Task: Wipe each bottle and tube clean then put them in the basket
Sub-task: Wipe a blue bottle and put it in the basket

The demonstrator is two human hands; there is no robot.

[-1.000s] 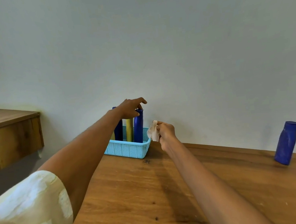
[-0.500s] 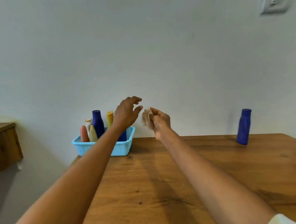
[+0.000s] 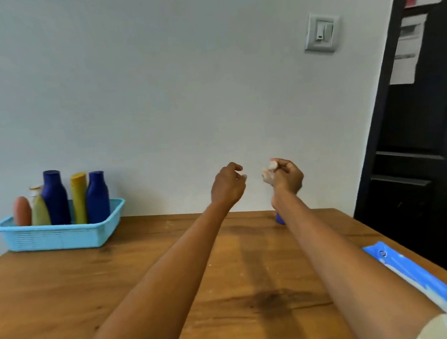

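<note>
left hand point(image 3: 228, 186) raised over table, fingers loosely curled, holding nothing | right hand point(image 3: 286, 176) beside it, pinching a crumpled white wipe point(image 3: 269, 172) | far left: light-blue basket point(image 3: 58, 237) on wooden table point(image 3: 118, 285), bottles and tubes upright inside | blue bottle point(image 3: 279, 218) mostly hidden behind right forearm | blue wipes pack point(image 3: 409, 271) at right edge
</note>
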